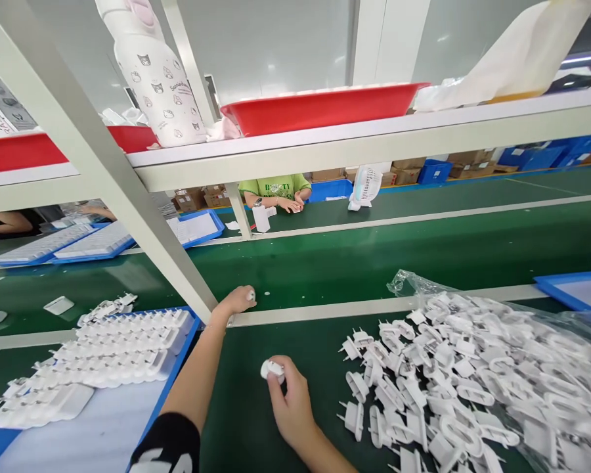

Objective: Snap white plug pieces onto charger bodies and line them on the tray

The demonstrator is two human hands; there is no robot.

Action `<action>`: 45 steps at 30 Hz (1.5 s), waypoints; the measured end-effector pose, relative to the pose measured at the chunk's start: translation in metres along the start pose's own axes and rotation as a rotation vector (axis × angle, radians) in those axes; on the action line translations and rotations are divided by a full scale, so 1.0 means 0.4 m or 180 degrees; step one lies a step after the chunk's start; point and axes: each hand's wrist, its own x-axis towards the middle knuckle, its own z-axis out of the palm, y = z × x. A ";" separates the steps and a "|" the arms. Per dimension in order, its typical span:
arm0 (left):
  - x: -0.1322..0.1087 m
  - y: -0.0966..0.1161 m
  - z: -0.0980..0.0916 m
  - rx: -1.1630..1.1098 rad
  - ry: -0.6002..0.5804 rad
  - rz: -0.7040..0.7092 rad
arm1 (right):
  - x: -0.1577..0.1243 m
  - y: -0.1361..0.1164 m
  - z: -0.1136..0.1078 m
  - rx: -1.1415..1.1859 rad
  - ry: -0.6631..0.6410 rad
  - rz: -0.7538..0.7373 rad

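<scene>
My right hand (293, 399) pinches a white plug part (272, 370) between thumb and fingers, over the green work surface. Farther off, my left hand (237, 300) reaches across the pale rail to the belt's near edge. Its fingers are closed on a small white plug piece (251, 295), which they partly cover. Right of my right hand lies a big heap of white plug parts (453, 374) with metal pins, spilling from a clear plastic bag (404, 281). Beside my left forearm, a blue tray (160, 410) carries rows of white plug chargers (123, 348), pins up.
A green conveyor belt (374, 259) runs across, with a white piece (59, 305) on its left part. A slanted metal post (142, 223) rises beside my left arm. Overhead, a shelf holds a red tray (325, 110) and a bottle (157, 85). A co-worker (276, 192) sits opposite.
</scene>
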 end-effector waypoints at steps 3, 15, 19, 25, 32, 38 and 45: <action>-0.049 0.009 0.047 -0.0729 -0.0156 0.0422 | 0.016 0.008 -0.015 0.0267 0.0476 0.0405; -0.266 0.002 0.215 -0.0681 -0.0044 0.0656 | 0.050 0.019 -0.037 0.1775 0.0936 0.1468; -0.264 0.021 0.239 -0.0411 0.0308 0.0501 | 0.058 0.034 -0.046 0.2134 0.1019 0.1386; -0.249 0.013 0.234 -0.0783 -0.0164 0.0963 | 0.067 0.041 -0.068 0.1935 0.1161 0.1136; -0.239 -0.007 0.235 -0.0844 -0.0223 0.0963 | 0.092 -0.006 -0.111 -0.0453 0.0252 0.0098; -0.243 -0.008 0.239 -0.0943 -0.0229 0.0993 | 0.093 0.004 -0.087 -0.0684 -0.0132 0.0010; -0.244 -0.002 0.239 -0.0970 -0.0233 0.1067 | 0.086 0.007 -0.083 -0.1299 -0.0149 -0.0198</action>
